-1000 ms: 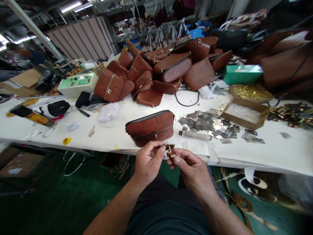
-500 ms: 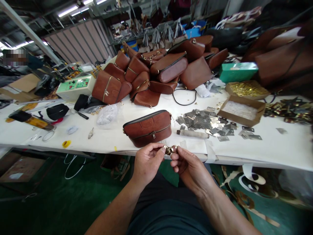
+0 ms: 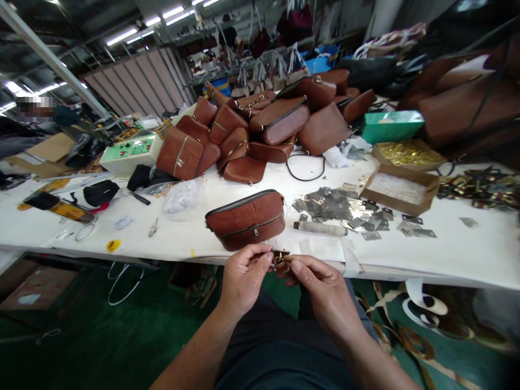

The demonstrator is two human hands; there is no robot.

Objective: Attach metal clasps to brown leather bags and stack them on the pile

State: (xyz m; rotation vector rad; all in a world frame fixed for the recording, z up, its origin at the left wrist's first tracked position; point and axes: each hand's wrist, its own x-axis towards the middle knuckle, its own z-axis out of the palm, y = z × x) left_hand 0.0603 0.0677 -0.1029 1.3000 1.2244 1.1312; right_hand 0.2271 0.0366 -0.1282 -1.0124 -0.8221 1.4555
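Between my two hands, just off the table's front edge, is a small gold-coloured metal clasp with a bit of brown leather on it. My left hand pinches its left side between thumb and fingers. On the other side, my right hand is closed on the leather end, its fingertips partly hidden. Right behind them a brown leather bag with a front zipper stands upright on the white table.
Brown bags lie heaped at the back. To the right are flat metal plates, a roller-like rod, a cardboard box and a green box. A bottle lies at left. A person is far left.
The clasp has turned in my fingers, its leather end now lower. My right hand has moved slightly down and turned over it. My view has tilted up a little.
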